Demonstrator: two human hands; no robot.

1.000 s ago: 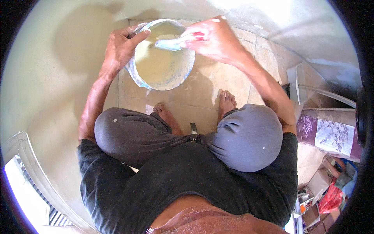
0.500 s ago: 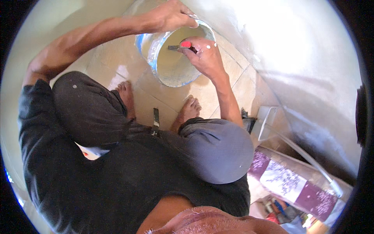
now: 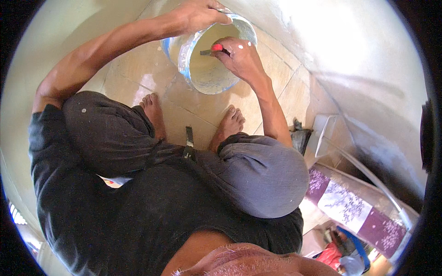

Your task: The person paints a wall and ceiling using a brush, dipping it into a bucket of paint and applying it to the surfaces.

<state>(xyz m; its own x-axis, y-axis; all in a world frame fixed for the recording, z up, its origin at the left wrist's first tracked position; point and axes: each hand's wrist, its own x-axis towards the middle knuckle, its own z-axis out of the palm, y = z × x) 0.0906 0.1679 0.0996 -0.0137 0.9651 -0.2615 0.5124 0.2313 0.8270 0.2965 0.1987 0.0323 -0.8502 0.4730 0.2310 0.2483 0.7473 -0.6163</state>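
I squat barefoot over a tiled floor (image 3: 138, 69). A round bucket (image 3: 182, 55) with paint-smeared blue and white walls stands tilted at the top of the view, with pale cream paste (image 3: 207, 69) inside. My left hand (image 3: 198, 14) grips its far rim. My right hand (image 3: 241, 57) reaches into the bucket and is closed on a tool with a red handle (image 3: 216, 47) and a dark metal blade pointing left against the paste. White specks dot my right hand.
My bare feet (image 3: 228, 124) rest just below the bucket, my knees in grey trousers (image 3: 262, 179) below them. A pale wall (image 3: 368, 60) curves along the right. A purple and white patterned panel (image 3: 350, 207) and a small dark object (image 3: 299, 138) lie at right.
The view has swung so the bucket sits higher and nearer the wall. My left hand stays on the rim. My right hand has moved deeper into the bucket with the tool.
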